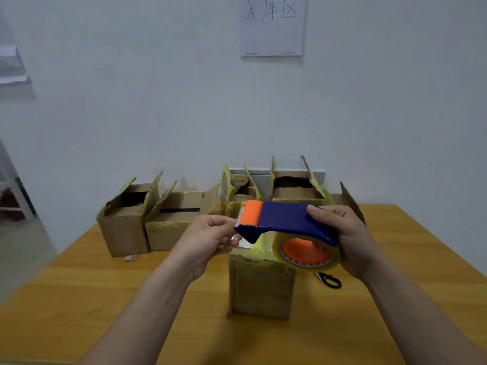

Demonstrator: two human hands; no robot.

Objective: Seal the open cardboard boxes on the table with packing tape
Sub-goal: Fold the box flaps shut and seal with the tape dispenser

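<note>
My right hand grips a blue and orange tape dispenser with a roll of clear packing tape, held in the air above a closed cardboard box in the middle of the wooden table. My left hand pinches the loose clear tape end at the dispenser's orange front. Several open cardboard boxes stand along the far edge: one at the left, one beside it, and two behind the dispenser.
Black-handled scissors lie on the table right of the closed box, under my right hand. A small scrap lies by the leftmost box. A paper sign hangs on the white wall. The table's left edge runs diagonally beside grey floor.
</note>
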